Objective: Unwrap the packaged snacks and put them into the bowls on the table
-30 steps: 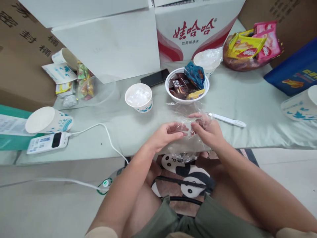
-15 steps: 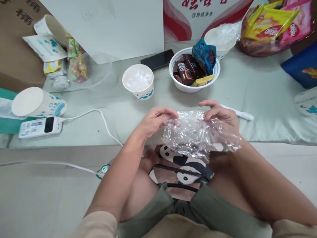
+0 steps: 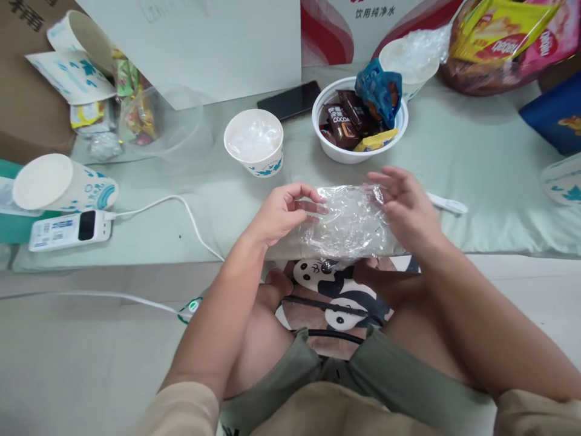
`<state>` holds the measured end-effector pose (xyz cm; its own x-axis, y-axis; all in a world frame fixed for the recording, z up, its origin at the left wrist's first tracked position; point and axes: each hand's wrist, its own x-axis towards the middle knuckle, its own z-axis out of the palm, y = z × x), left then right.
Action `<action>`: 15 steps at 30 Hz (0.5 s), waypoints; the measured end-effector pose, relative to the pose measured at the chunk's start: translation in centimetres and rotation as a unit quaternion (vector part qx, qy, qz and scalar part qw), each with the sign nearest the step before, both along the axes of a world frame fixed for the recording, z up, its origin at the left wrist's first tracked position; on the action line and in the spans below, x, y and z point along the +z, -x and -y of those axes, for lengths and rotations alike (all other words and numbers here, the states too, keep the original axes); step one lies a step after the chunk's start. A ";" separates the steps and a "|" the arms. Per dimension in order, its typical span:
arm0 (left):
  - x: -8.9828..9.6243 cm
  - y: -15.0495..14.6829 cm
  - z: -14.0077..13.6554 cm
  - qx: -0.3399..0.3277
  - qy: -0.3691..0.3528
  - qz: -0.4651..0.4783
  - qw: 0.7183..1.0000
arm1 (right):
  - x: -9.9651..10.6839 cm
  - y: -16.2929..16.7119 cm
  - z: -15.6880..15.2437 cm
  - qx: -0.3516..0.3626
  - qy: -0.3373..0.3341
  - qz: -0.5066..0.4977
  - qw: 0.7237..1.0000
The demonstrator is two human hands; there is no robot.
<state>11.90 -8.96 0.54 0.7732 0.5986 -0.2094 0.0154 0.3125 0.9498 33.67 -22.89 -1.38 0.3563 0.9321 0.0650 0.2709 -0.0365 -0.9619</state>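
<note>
A crumpled sheet of clear plastic film is spread between my hands at the front edge of the table. My left hand is closed on its left side, the fingertips seen through the film. At the right edge, my right hand has its fingers apart, close to or lightly touching the film. Just beyond stand a paper cup with clear plastic inside and a white bowl of wrapped snacks. A white plastic handle sticks out behind my right hand.
A dark phone lies behind the cup. On the left are a power bank with a white cable and a tipped paper cup. Another cup with plastic and snack bags stand back right.
The film has been spread flatter and hangs less over my lap. My right hand has loosened, its fingers spreading away from the film. The view has shifted slightly.
</note>
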 end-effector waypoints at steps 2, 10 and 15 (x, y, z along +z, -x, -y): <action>0.2 0.1 -0.1 0.011 0.006 0.014 1.000 | 0.6 1.1 -0.5 0.041 0.066 -0.007 0.997; 0.0 -0.1 0.4 -0.018 0.111 -0.051 0.992 | 2.1 3.3 -0.9 -0.026 0.085 -0.071 0.994; 0.4 -0.3 0.6 0.002 0.006 -0.096 0.995 | 1.3 3.4 -0.9 0.057 0.131 -0.134 0.981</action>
